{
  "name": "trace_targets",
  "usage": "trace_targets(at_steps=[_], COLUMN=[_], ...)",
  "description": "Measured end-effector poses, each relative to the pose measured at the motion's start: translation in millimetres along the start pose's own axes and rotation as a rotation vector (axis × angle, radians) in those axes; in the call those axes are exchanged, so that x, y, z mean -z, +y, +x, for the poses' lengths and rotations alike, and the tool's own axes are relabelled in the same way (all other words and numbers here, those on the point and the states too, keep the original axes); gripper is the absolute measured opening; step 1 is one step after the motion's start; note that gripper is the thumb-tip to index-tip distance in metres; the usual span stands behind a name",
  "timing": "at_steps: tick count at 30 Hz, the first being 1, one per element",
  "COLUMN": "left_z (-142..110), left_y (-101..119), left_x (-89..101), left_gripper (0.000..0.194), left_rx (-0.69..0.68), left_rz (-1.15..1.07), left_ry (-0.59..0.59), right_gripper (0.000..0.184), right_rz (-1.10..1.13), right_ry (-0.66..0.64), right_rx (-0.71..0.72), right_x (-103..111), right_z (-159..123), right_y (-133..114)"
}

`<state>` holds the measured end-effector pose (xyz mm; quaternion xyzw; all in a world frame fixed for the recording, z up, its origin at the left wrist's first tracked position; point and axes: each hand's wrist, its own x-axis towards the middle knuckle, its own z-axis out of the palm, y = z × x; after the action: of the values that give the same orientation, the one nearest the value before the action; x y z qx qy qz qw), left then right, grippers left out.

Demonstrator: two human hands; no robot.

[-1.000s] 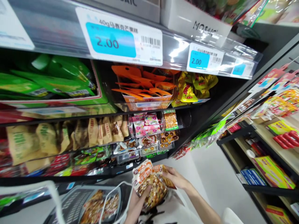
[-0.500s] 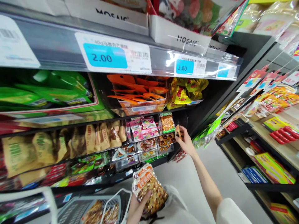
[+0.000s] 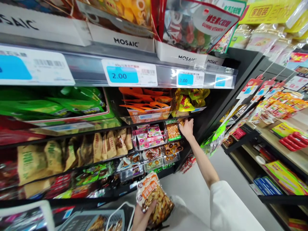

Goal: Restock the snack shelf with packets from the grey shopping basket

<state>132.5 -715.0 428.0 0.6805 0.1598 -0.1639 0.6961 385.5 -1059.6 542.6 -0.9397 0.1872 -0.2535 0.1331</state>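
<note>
Low in the head view, my left hand is closed on a clear snack packet with a white and orange label and brown nutty pieces inside. My right arm stretches to the right end of a lower shelf. There my right hand is closed round a small snack packet, mostly hidden by the fingers and the shelf's shade. Just left of that hand stands a green-edged packet of golden snack. Packs of round brown sweets sit below it.
A grey basket with brown snack packets is at bottom left. Brown paper bags, orange packets and yellow packets fill the shelves. A price rail juts out above. Hanging packets flank the shelf's right end.
My right hand has moved up and inward with its small packet, from in front of the shelf's right end to within the shelf. My left hand keeps its packet. The view has shifted slightly.
</note>
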Motion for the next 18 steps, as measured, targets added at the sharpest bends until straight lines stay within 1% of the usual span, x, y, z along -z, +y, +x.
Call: trace_targets(at_steps=[3,5,8,10,12,15,16,18], left_z=[0.5,0.1,-1.0,-1.5,-1.5,-0.7,-0.3,0.2], left_y=[-1.1,-0.6,2.2,4.7,6.8,8.7,9.1,10.0], left_x=[0.4,0.8,0.6,-0.1,-0.9,-1.5,-1.5,-1.4], left_gripper=[0.070,0.070,0.076,0.081,0.083,0.079,0.078,0.077], left_rx=[-0.008,-0.007,0.028,0.051,0.046,0.007,0.004,0.010], left_rz=[0.016,0.018,-0.011,-0.026,-0.024,0.001,0.006,0.008], left_ry=[0.010,0.014,0.019,0.014,0.001,-0.019,-0.025,-0.035], right_gripper=[0.058,0.063,0.075,0.077,0.067,0.040,0.037,0.036], right_rz=[-0.104,-0.142,-0.168,-0.184,-0.192,-0.214,-0.227,-0.247], right_ry=[0.003,-0.001,0.005,0.002,-0.036,-0.164,-0.211,-0.287], right_rx=[-0.002,-0.035,-0.060,-0.050,-0.031,-0.008,0.002,0.028], right_x=[-6.3,-7.7,-5.4,-2.5,0.1,2.8,3.2,3.5], right_z=[4.4,7.3,11.7,13.6,14.6,16.4,17.7,21.4], right_y=[-3.3,-2.5,3.2,8.0,12.3,16.8,17.9,19.6])
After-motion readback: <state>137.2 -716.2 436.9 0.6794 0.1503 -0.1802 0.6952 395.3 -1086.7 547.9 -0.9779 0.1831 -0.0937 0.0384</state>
